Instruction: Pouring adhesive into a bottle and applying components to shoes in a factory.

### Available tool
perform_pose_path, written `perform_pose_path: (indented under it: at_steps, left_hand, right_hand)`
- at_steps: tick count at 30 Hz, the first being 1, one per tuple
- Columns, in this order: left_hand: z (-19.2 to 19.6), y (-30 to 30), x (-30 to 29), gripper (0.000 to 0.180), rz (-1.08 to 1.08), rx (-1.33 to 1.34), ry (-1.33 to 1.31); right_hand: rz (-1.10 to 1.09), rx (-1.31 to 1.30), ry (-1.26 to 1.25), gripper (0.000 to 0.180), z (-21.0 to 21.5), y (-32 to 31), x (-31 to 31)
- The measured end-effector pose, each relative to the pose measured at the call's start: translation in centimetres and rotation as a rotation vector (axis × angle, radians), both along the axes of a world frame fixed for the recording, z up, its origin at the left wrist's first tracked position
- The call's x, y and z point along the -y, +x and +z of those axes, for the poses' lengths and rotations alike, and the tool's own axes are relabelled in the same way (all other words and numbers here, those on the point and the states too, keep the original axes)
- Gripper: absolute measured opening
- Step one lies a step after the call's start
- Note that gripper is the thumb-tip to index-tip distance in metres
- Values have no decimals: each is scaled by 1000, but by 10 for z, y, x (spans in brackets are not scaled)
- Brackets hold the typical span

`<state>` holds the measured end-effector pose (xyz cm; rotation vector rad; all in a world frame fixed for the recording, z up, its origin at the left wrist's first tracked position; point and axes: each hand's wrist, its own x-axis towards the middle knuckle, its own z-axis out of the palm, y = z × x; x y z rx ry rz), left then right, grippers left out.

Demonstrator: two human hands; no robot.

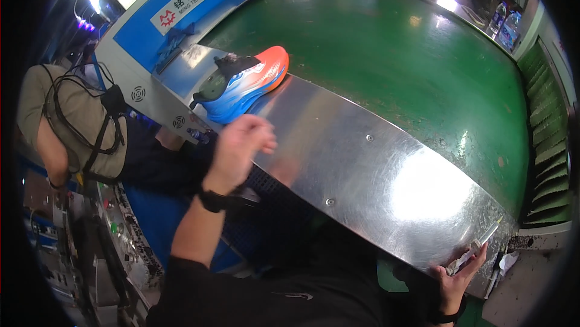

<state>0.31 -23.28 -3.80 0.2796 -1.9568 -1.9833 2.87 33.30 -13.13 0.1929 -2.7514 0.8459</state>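
A running shoe (pixel 241 85) in blue, white and orange, with a dark collar, rests on the metal ledge (pixel 338 152). My left hand (pixel 241 143) hovers just nearer to me than the shoe and apart from it. Its fingers are curled in, slightly blurred, with nothing visible in them. At the ledge's right end, my right hand (pixel 458 275) grips a slim, pale pen-like tool (pixel 490 231) whose thin tip points away to the upper right. Something crumpled and greyish lies along the tool by my fingers; I cannot make out what it is.
Beyond the ledge spreads a wide green surface (pixel 386 67). A blue and white machine (pixel 136 43) stands at the left, where a person in a tan shirt (pixel 84 121) sits. Plastic bottles (pixel 509 30) stand at the far right, above slatted dark flaps (pixel 550 140).
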Motion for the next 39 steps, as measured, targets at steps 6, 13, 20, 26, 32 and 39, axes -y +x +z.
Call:
perform_pose_path:
  at_steps: [6, 13, 20, 26, 32, 39]
  left_hand:
    - [-23, 52, 115, 28, 461, 22, 35]
    - [-20, 25, 151, 29, 290, -154, 466]
    - [-31, 7, 157, 35, 313, 0, 130]
    - [-25, 28, 160, 33, 277, 34, 200]
    - [-65, 105, 182, 29, 436, 10, 71]
    - [-110, 184, 243, 66, 891, 75, 355]
  right_hand:
    - [52, -79, 21, 138, -5, -9, -5]
    - [71, -213, 240, 127, 7, -13, 7]
    - [52, -125, 211, 125, 1, -12, -4]
    - [27, -79, 202, 128, 1, -19, -3]
    - [-64, -42, 272, 131, 0, -10, -3]
    - [26, -156, 287, 130, 1, -17, -4]
